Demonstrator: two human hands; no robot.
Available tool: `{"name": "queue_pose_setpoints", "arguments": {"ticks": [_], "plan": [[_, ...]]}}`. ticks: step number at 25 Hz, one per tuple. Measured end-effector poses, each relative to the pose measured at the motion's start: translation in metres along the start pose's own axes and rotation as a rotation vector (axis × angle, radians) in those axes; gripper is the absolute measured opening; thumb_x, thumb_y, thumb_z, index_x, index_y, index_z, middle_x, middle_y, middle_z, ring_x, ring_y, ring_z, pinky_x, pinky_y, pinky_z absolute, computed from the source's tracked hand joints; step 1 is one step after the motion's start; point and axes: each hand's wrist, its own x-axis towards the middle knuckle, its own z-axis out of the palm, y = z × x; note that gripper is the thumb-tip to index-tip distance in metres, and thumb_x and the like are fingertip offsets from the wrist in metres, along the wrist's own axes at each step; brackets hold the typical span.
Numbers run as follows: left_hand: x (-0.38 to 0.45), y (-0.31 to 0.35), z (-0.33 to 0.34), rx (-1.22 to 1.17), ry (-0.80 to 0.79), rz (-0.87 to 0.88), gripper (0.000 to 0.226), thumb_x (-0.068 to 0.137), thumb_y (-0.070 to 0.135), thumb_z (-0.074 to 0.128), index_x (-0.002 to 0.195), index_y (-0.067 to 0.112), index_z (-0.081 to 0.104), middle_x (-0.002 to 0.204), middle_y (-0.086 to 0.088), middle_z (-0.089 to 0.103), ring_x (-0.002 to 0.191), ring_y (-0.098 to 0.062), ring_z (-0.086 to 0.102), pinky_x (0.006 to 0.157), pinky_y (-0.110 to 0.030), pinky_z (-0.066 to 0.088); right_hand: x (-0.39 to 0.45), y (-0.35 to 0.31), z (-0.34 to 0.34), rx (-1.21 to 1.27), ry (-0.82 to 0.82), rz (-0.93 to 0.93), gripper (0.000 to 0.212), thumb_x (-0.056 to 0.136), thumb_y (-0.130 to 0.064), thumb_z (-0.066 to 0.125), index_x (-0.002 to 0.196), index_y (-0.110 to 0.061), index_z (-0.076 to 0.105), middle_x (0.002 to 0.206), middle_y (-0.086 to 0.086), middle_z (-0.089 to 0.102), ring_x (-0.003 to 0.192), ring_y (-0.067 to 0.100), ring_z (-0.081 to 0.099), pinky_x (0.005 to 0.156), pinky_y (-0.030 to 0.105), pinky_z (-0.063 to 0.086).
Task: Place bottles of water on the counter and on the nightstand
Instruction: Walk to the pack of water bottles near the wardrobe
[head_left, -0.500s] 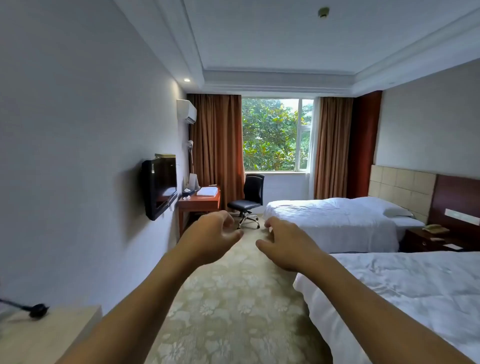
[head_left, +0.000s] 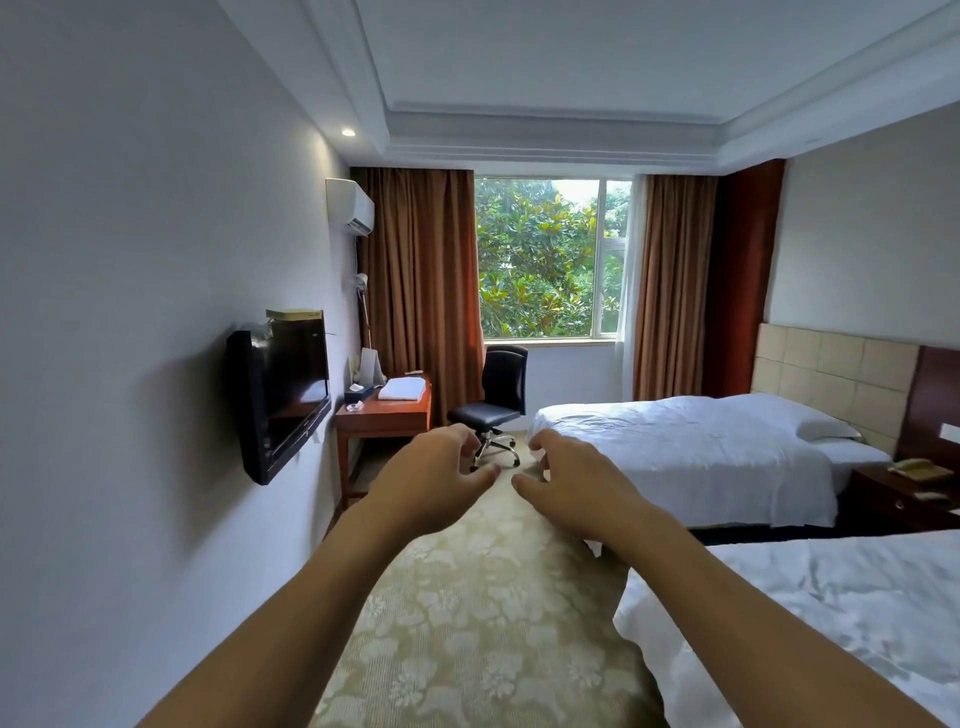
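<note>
Scanning from the left wall across, I pass the wall-mounted television (head_left: 283, 400), then the wooden bench (head_left: 387, 413) under the curtain, which carries a folded white towel (head_left: 401, 388) and a tissue box (head_left: 358, 392). No water bottle shows on it, or anywhere else in view.

My left hand (head_left: 434, 486) is stretched out over the patterned carpet (head_left: 483, 623), its grip loosely curled, fingers bent and parted, closing on nothing. Just beside it, apart by a narrow gap, my right hand (head_left: 566, 491) has the same slack, empty curl. Behind them stands the black office chair (head_left: 496, 400), and beyond that the window (head_left: 550, 257).

Further right come the far bed (head_left: 691, 447) and the near bed (head_left: 831, 623), with the dark nightstand (head_left: 893, 496) between them against the headboard wall; a telephone (head_left: 917, 470) rests on it.

What the coming move turns on, I judge, is this: the bench lies ahead and to the left of my hands, nearer the left one, while the nightstand lies well off to the right, nearer the right one and reachable only down the aisle between the beds. Both are well beyond reach, and I must first find bottles.

The nightstand is cut off by the picture's edge, so I cannot tell how much of its top is free. The small things on the bench are too far to make out.
</note>
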Motion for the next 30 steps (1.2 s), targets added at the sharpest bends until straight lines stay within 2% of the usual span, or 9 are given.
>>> {"name": "queue_pose_setpoints", "arguments": {"ticks": [4, 9, 12, 17, 22, 26, 30], "plan": [[0.095, -0.051, 0.056, -0.011, -0.010, -0.028, 0.044, 0.089, 0.044, 0.064, 0.124, 0.017, 0.060, 0.116, 0.003, 0.067, 0.094, -0.008, 0.058, 0.080, -0.024, 0.049, 0.109, 0.049, 0.037, 0.019, -0.036, -0.009, 0.045, 0.089, -0.040, 0.060, 0.128, -0.017, 0.051, 0.121, 0.003, 0.061, 0.099, 0.017, 0.057, 0.082, 0.029, 0.049], [0.241, -0.097, 0.113, 0.013, -0.014, -0.046, 0.045, 0.089, 0.045, 0.064, 0.124, 0.018, 0.060, 0.119, 0.002, 0.067, 0.098, -0.009, 0.060, 0.089, -0.028, 0.052, 0.263, 0.121, 0.061, -0.001, -0.043, -0.053, 0.053, 0.089, -0.045, 0.061, 0.134, -0.019, 0.048, 0.124, 0.003, 0.062, 0.104, 0.018, 0.058, 0.087, 0.029, 0.048], [0.329, -0.120, 0.133, 0.042, -0.006, -0.052, 0.044, 0.089, 0.045, 0.063, 0.124, 0.018, 0.060, 0.117, 0.004, 0.067, 0.098, -0.009, 0.060, 0.088, -0.027, 0.052, 0.355, 0.151, 0.065, -0.009, -0.041, -0.079, 0.051, 0.089, -0.044, 0.061, 0.132, -0.019, 0.048, 0.125, 0.004, 0.060, 0.102, 0.019, 0.057, 0.084, 0.030, 0.048], [0.456, -0.161, 0.158, 0.060, -0.006, -0.047, 0.047, 0.090, 0.046, 0.062, 0.126, 0.017, 0.060, 0.120, 0.003, 0.067, 0.102, -0.011, 0.062, 0.091, -0.029, 0.052, 0.479, 0.185, 0.079, -0.026, -0.016, -0.122, 0.052, 0.090, -0.042, 0.060, 0.134, -0.017, 0.047, 0.127, 0.005, 0.059, 0.094, 0.015, 0.048, 0.077, 0.027, 0.040], [0.572, -0.222, 0.202, 0.048, -0.024, -0.022, 0.045, 0.091, 0.044, 0.062, 0.126, 0.018, 0.060, 0.121, 0.004, 0.067, 0.102, -0.009, 0.062, 0.089, -0.024, 0.051, 0.598, 0.229, 0.121, -0.014, 0.025, -0.113, 0.043, 0.090, -0.040, 0.058, 0.125, -0.017, 0.051, 0.113, 0.002, 0.059, 0.091, 0.017, 0.052, 0.075, 0.028, 0.041], [0.680, -0.287, 0.236, 0.062, -0.029, 0.005, 0.046, 0.091, 0.044, 0.063, 0.128, 0.017, 0.059, 0.124, 0.002, 0.066, 0.106, -0.011, 0.060, 0.090, -0.022, 0.048, 0.714, 0.257, 0.168, -0.019, 0.031, -0.092, 0.041, 0.087, -0.041, 0.059, 0.120, -0.018, 0.052, 0.112, 0.003, 0.061, 0.093, 0.020, 0.057, 0.081, 0.034, 0.051], [0.803, -0.347, 0.247, 0.049, 0.013, 0.006, 0.045, 0.091, 0.042, 0.063, 0.128, 0.016, 0.060, 0.127, 0.000, 0.064, 0.109, -0.012, 0.060, 0.092, -0.022, 0.046, 0.847, 0.269, 0.190, -0.012, 0.052, -0.068, 0.044, 0.086, -0.042, 0.057, 0.123, -0.019, 0.052, 0.118, 0.004, 0.062, 0.100, 0.022, 0.058, 0.087, 0.037, 0.051]]}}
